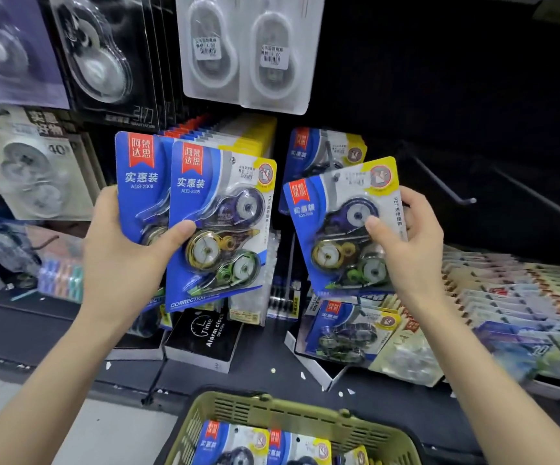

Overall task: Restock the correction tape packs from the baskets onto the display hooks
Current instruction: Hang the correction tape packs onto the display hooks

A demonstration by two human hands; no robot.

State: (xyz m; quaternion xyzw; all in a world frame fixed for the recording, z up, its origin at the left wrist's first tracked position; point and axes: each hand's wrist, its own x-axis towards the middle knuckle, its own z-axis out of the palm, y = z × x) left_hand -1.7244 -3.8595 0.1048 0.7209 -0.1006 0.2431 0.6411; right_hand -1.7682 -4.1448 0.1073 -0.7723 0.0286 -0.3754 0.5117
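My left hand (pixel 127 253) grips two blue correction tape packs (pixel 218 226), fanned one over the other, thumb across the front. My right hand (pixel 409 236) pinches a single blue pack (pixel 335 226) by its right edge, held tilted up against a display hook, whose tip shows through the pack's hang hole. Another pack (pixel 325 152) hangs just behind it. A full row of the same packs (pixel 238 135) hangs on the hook behind my left hand. Below, an olive green basket (pixel 271 414) holds more blue packs (pixel 228 444).
Bare metal hooks (pixel 446 182) stick out at the right of the dark panel. Other correction tape packs (pixel 245 52) hang above and to the left. A black alarm clock box (pixel 204 333) and loose packs (pixel 349 330) lie on the shelf; stacked cards (pixel 513 290) fill its right side.
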